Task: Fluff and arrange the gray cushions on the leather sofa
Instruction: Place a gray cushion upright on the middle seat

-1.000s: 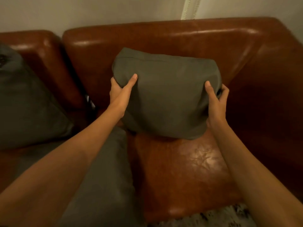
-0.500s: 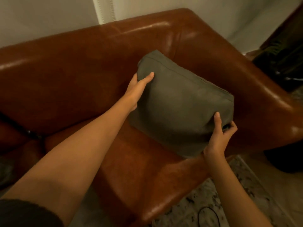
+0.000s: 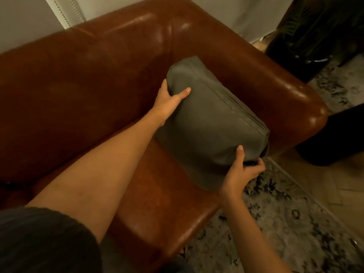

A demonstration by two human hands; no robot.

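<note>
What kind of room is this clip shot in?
Most likely a home living room: a brown leather sofa with a gray cushion, a patterned rug on wood flooring, and a curtain edge by the wall.

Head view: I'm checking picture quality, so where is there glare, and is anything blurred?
Head view: warm, dim light; bright glare streaks on the leather sofa armrest and backrest; gray cushion matte, without glare; the whole frame slightly soft; wide-angle bending at edges.
</note>
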